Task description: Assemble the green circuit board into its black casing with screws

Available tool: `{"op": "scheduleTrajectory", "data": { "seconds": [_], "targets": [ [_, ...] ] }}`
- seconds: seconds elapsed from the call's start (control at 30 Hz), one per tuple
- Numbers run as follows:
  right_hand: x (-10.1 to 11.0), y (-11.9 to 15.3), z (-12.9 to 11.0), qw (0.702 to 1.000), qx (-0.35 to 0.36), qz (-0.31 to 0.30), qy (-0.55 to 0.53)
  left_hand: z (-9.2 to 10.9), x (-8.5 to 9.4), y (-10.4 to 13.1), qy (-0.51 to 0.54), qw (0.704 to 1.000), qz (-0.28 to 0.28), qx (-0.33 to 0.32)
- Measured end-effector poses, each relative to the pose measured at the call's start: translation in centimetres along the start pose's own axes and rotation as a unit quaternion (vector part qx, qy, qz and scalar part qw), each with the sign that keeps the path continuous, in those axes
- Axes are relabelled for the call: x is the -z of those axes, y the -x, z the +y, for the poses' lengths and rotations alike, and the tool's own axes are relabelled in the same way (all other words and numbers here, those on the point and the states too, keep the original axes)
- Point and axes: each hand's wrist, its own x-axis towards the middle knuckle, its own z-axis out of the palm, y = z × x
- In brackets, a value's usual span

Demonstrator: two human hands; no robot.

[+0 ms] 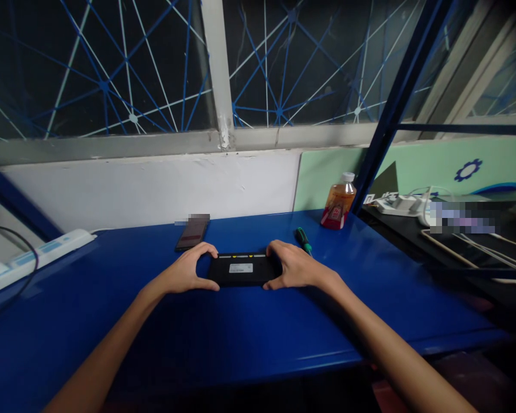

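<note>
A flat black rectangular device (258, 277) with a white label and small yellow marks along its far edge is in the middle of the blue table. My left hand (188, 269) grips its left end, fingers at the far edge and thumb at the near edge. At the opposite end, my right hand (293, 266) holds it the same way. Whether the device rests on the table or is slightly lifted, I cannot tell. Just beyond my right hand lies a screwdriver (303, 238) with a green and black handle. A dark phone (193, 232) lies beyond my left hand.
A bottle (339, 202) with a white cap and orange-red contents stands at the back right of the blue table (249, 338). White power strips (47, 253) run along the left side. Blue metal posts (389, 115) frame the table, and cables (468, 244) lie on a dark surface to the right.
</note>
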Motion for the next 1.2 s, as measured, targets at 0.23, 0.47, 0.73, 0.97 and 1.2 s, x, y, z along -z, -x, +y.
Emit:
{"op": "scheduleTrajectory", "data": {
  "seconds": [0.23, 0.47, 0.73, 0.97, 1.2],
  "targets": [
    [-0.26, 0.02, 0.35, 1.0, 0.002, 0.0, -0.011, 0.01, -0.04, 0.08, 0.001, 1.0, -0.007, -0.001],
    [0.16, -0.1, 0.09, 1.0, 0.0, 0.008, 0.009, -0.05, -0.13, -0.01, 0.009, 1.0, 0.004, -0.004],
    [0.16, -0.07, 0.14, 1.0, -0.005, 0.009, 0.011, -0.1, -0.13, -0.03, 0.01, 1.0, -0.001, -0.002],
    [0.25, -0.07, 0.37, 1.0, -0.006, 0.01, 0.009, 0.0, -0.16, -0.09, 0.003, 1.0, 0.011, -0.008],
    [0.32, -0.17, 0.43, 1.0, -0.014, 0.009, 0.002, -0.02, -0.15, -0.13, 0.0, 1.0, 0.019, -0.011]
  ]
}}
